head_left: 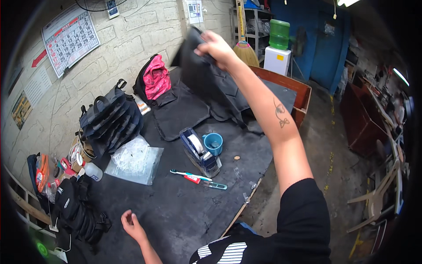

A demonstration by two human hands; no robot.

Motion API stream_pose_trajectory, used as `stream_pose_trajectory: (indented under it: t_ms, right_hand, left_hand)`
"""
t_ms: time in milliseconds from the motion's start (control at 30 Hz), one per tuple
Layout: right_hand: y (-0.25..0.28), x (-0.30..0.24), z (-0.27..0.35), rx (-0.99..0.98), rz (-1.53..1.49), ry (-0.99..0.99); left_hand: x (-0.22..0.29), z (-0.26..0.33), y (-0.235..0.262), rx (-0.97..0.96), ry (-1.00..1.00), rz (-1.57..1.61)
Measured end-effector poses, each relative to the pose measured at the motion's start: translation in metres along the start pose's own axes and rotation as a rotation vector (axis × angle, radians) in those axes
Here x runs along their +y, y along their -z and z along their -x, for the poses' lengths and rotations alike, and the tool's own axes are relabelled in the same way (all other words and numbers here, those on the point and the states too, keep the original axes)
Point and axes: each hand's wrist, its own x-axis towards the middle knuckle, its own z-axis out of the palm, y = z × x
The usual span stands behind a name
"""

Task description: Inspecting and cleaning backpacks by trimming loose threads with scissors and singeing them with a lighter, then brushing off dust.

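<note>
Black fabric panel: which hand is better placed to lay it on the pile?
Probably the right hand: its fingers already grip the black fabric panel above the pile; the left hand rests empty near the table's front.

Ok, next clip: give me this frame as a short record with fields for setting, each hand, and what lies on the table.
setting: dark work table against a pale block wall, workshop floor to the right
right hand: raised over the far end of the table, fingers closed on a dark fabric piece that hangs from it
left hand: near the table's front edge, loosely curled, holding nothing
table middle: tape dispenser, blue cup, toothbrush, clear plastic bag
table left: stack of black bags, pink and black backpack
</note>
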Motion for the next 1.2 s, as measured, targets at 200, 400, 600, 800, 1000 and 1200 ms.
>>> stream_pose_trajectory:
  t_ms: [200, 400, 600, 800, 1000, 1200]
  right_hand:
    - [-0.124, -0.14, 0.038, -0.259, -0.34, 0.328]
    - [-0.143, -0.148, 0.16, -0.478, -0.928, 0.035]
    - [-0.172, 0.007, 0.241, -0.595, -0.895, -0.499]
    - [-0.204, 0.159, 0.238, -0.721, 0.753, -0.185]
    - [-0.265, 0.187, 0.184, -0.64, -0.451, -0.896]
    - [-0.324, 0.225, 0.268, -0.662, -0.285, -0.727]
  left_hand:
    - [0.07, -0.048, 0.0, -0.223, 0.249, 0.53]
    - [0.1, -0.129, 0.055, -0.648, 0.157, 1.456]
    - [0.081, -0.123, 0.134, 0.162, 0.35, 0.938]
    - [-0.037, -0.04, 0.095, 0.07, 0.516, 0.447]
    - [-0.053, 0.011, 0.058, 0.035, 0.591, 0.324]
    - [-0.076, 0.005, 0.053, 0.274, 0.538, 0.154]
